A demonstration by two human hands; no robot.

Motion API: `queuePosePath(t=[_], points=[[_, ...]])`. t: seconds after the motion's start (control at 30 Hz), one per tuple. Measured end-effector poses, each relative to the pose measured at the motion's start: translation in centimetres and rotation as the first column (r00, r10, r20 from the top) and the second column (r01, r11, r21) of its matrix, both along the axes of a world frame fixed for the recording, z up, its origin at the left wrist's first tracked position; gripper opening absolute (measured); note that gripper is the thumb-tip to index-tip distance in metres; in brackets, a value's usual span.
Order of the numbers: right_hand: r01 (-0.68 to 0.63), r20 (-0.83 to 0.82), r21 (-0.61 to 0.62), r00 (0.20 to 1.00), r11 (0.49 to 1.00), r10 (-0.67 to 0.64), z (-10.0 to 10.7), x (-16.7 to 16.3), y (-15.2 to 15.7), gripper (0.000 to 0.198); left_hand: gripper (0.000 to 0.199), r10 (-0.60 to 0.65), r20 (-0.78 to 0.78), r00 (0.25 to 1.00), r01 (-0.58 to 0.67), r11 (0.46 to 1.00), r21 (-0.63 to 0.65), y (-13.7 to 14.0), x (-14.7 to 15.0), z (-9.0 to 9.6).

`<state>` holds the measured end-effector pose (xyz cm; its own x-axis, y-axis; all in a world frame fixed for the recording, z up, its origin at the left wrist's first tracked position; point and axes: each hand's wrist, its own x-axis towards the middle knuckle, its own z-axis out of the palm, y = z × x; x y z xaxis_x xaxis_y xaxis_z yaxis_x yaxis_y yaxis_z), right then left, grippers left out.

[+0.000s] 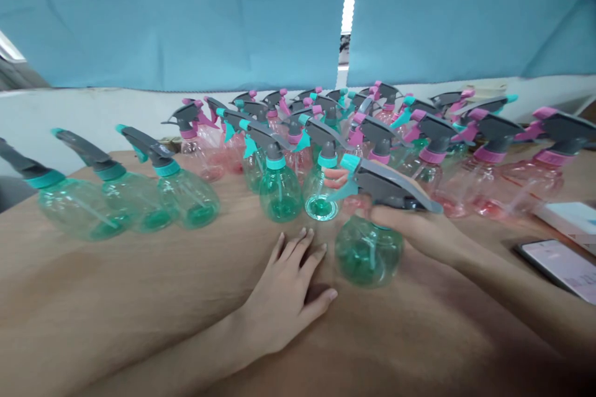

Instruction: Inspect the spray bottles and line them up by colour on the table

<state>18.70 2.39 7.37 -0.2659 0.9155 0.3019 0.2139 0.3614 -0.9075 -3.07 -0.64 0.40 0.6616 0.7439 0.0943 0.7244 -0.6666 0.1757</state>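
Note:
My right hand [421, 226] is wrapped round the neck of a green spray bottle [367, 254] with a grey and turquoise trigger head, whose nozzle points left. Its body hangs upright in front of the other bottles; whether its base touches the table I cannot tell. My left hand [288, 288] lies on the brown table [186, 310] just left of that bottle, fingers spread and holding nothing. Beyond my left fingertips are a green spray bottle [280, 192] and a paler green one [321, 189], both upright with turquoise collars.
Three green spray bottles [186, 198] stand at the left. Several pink spray bottles [526, 186] fill the right, with more mixed ones behind. A phone [565, 267] lies at the right near a white-and-blue item [570, 220]. A blue cloth [195, 18] hangs at the back.

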Motion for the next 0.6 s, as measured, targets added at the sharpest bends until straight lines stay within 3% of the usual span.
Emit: queuePosePath(t=[0.17, 0.47, 0.6], points=[[-0.108, -0.136, 0.049, 0.984, 0.993, 0.113, -0.06, -0.37, 0.11, 0.048, 0.055, -0.001, -0.006, 1.000, 0.001, 1.000, -0.002, -0.05, -0.04, 0.03], [-0.148, 0.037, 0.036, 0.988, 0.988, 0.147, -0.16, 0.20, -0.66, 0.045, 0.057, -0.004, -0.003, 1.000, 0.004, 1.000, -0.005, 0.04, 0.05, 0.02], [-0.177, -0.028, 0.102, 0.983, 0.979, 0.181, -0.23, 0.23, -0.29, 0.040, 0.058, 0.001, -0.025, 1.000, -0.001, 1.000, -0.002, 0.01, 0.07, 0.06]])
